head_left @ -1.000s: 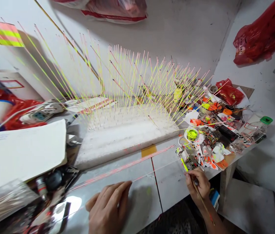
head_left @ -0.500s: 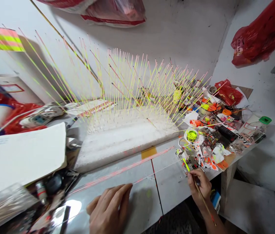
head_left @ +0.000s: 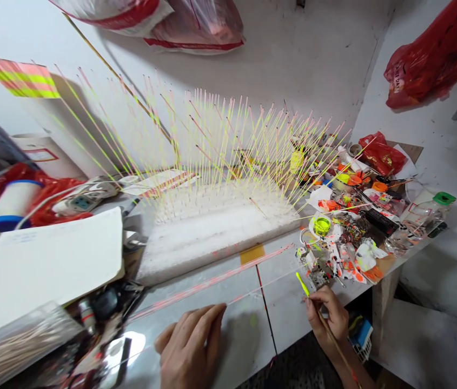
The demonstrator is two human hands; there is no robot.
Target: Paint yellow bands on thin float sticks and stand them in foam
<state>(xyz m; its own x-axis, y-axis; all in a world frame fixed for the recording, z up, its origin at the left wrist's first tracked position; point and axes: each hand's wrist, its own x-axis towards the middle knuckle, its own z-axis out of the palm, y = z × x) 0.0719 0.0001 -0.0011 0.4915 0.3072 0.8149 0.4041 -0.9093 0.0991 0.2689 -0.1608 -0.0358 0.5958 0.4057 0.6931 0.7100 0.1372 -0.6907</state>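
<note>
My left hand (head_left: 193,346) is closed, its fingertips pinching the end of a thin pale stick (head_left: 248,292) with a pink stretch. The stick slants away to the right over the grey tabletop (head_left: 232,356). Pinched in my right hand (head_left: 329,316) is a slim paintbrush (head_left: 336,341), its tip loaded with bright yellow-green paint. That tip sits close to the stick's far part; I cannot tell whether they touch. Between my hands and the white foam block (head_left: 196,254) lie several pink-marked sticks (head_left: 212,277). Many pink-and-yellow sticks (head_left: 228,140) stand in the foam.
Right of the foam are a pot of yellow-green paint (head_left: 321,226), paint-smeared scraps and a clear bottle with a green cap (head_left: 444,198). At left are an open notebook (head_left: 50,265), a power strip (head_left: 86,201) and a plastic bag of pale sticks (head_left: 21,346).
My right hand has moved the paintbrush a little left and toward me. My left hand still pinches the stick. The view has turned slightly left.
</note>
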